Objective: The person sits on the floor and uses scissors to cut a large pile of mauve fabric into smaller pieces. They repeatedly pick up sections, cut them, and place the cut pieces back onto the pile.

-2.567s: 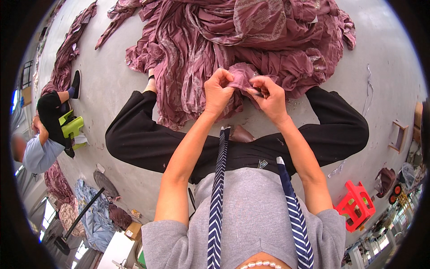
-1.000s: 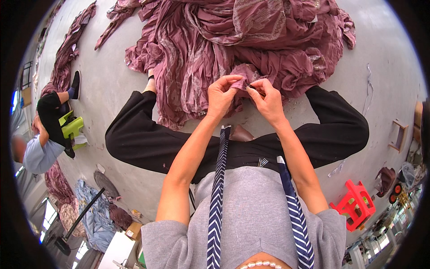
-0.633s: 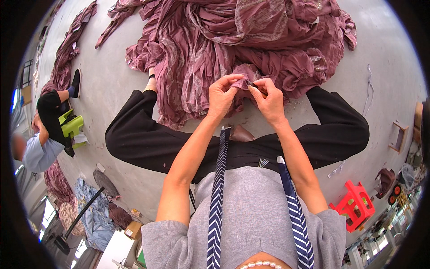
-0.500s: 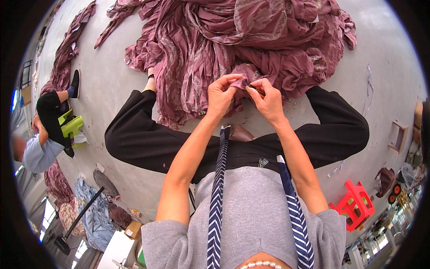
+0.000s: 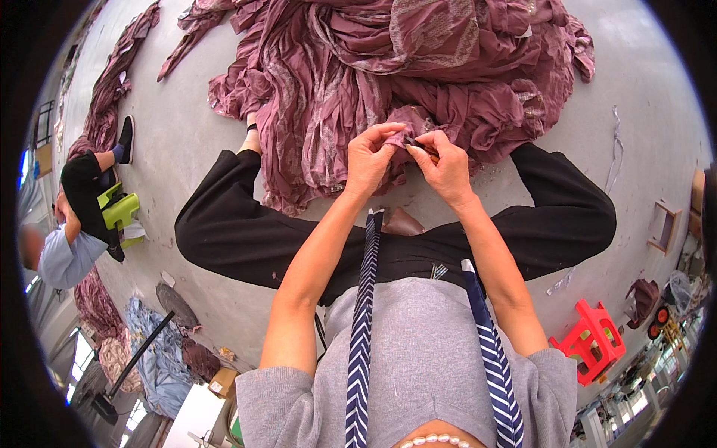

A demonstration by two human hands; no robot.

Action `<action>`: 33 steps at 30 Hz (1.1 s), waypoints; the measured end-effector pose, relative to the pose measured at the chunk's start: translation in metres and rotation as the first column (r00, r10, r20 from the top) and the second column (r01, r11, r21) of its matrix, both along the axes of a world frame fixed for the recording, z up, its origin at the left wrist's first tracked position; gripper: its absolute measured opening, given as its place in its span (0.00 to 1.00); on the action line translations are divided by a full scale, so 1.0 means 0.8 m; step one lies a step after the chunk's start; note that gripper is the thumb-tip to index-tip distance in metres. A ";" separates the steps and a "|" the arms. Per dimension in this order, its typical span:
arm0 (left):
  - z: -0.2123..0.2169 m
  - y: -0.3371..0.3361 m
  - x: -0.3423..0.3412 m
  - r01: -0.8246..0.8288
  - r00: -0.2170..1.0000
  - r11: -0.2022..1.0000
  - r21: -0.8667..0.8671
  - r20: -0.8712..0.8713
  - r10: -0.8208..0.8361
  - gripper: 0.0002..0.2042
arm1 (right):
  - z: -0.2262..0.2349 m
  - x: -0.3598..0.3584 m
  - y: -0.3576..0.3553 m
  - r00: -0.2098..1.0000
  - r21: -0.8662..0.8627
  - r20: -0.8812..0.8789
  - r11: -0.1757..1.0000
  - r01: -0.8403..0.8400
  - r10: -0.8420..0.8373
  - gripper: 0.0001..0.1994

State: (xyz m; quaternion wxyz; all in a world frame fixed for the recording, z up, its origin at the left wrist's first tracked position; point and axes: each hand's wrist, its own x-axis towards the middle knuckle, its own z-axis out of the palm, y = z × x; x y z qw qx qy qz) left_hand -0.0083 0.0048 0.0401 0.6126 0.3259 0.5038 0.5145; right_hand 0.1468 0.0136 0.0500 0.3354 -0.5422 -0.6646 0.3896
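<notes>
A big heap of mauve patterned fabric (image 5: 340,112) lies on the floor between and beyond my legs. My left hand (image 5: 367,160) is closed on a raised bit of this fabric, pinching it between thumb and fingers. Close beside it, my right hand (image 5: 446,166) is wrapped round a small hand tool (image 5: 432,156) with a dark tip and an orange-brown handle; its exact kind is too small to tell. The tool's tip meets the pinched fabric between my two hands.
A red plastic stool (image 5: 590,340) stands at the lower right, and a small wooden frame (image 5: 663,226) is above it. At left a person (image 5: 75,239) sits by a green stool (image 5: 119,211). More mauve cloth (image 5: 108,97) and blue cloth (image 5: 158,358) lie on the left.
My right hand has shifted slightly left and up, and the tool's dark tip shows more plainly at the fabric. My left hand keeps its pinch almost in place.
</notes>
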 end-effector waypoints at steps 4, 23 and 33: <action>0.004 0.000 0.002 0.001 1.000 1.000 -0.003 0.016 -0.001 0.11 | -0.005 -0.003 0.001 1.000 0.057 -0.020 0.998 0.013 -0.012 0.11; -0.028 -0.016 -0.009 0.062 0.990 0.995 -0.077 -0.122 -0.071 0.11 | -0.044 0.102 0.038 0.958 -0.199 -0.151 0.957 0.211 -0.243 0.04; -0.093 -0.036 -0.071 -0.259 0.737 0.960 -0.110 -0.664 0.124 0.07 | -0.139 0.175 0.081 0.661 -0.113 0.434 0.691 0.714 -0.612 0.12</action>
